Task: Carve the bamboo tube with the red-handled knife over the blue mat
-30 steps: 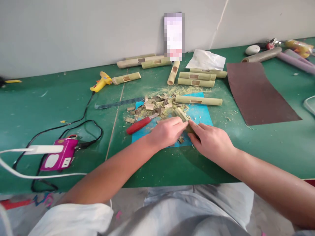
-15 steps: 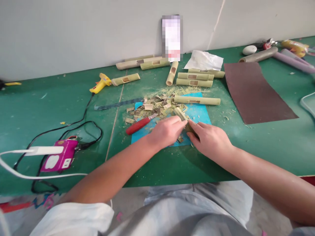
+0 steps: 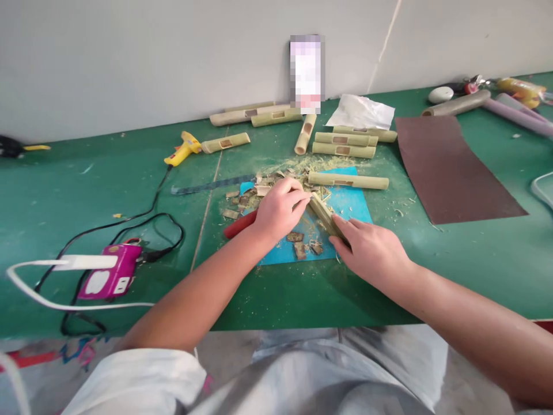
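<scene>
My right hand (image 3: 374, 245) is closed around the near part of a bamboo tube (image 3: 323, 212), which lies slanted over a blue sheet (image 3: 280, 255). At the tube's far end is my left hand (image 3: 280, 207), its thumb and fingers pinched together; whatever is between them is too small to make out. Beneath my left wrist lies a red-handled knife (image 3: 237, 226), its blade hidden by the hand. Bamboo chips (image 3: 299, 249) and shavings are strewn over the sheet. Just beyond, another bamboo tube (image 3: 367, 182) with a cut opening rests crosswise.
Several notched bamboo tubes (image 3: 343, 151) lie toward the wall, near a propped phone (image 3: 306, 75) and white paper (image 3: 362, 112). A yellow glue gun (image 3: 184, 148) and a magenta power adapter (image 3: 113, 271) with cords occupy the left. Brown sandpaper-like sheet (image 3: 453, 173) lies right.
My left hand has moved away from beside my right hand, up and left to the tube's far end, now covering the knife blade. My right hand keeps its hold.
</scene>
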Demonstrator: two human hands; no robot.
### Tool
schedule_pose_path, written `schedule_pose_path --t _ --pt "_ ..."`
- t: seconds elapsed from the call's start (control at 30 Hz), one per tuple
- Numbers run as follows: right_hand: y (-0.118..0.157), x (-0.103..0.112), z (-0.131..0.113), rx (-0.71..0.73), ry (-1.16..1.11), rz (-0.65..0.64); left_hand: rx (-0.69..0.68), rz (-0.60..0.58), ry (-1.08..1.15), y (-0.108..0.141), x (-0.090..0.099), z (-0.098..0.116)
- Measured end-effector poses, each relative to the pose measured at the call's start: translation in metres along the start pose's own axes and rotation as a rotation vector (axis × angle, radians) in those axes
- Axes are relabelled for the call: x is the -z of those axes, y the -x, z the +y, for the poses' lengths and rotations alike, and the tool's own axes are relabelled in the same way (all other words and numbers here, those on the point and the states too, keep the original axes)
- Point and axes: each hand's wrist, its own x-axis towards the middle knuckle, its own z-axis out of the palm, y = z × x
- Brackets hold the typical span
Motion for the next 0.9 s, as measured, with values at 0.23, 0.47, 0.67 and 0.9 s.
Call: schedule_pose_path --t 0.23,0.47,0.67,0.9 --pt "-0.002 0.001 0.001 -0.001 -0.026 -0.016 0.278 0.077 0.271 -0.002 0.003 0.015" --pt "-0.003 -0.001 0.002 -0.003 -0.042 -0.006 0.536 0.048 0.520 -0.002 -0.002 0.019" --pt "-0.005 -0.005 0.003 0.010 -0.048 0.041 0.488 0.024 0.459 -0.001 0.000 0.022" --pt "-0.004 -0.003 0.003 -0.001 -0.065 0.033 0.166 0.073 0.208 0.001 0.002 0.017"
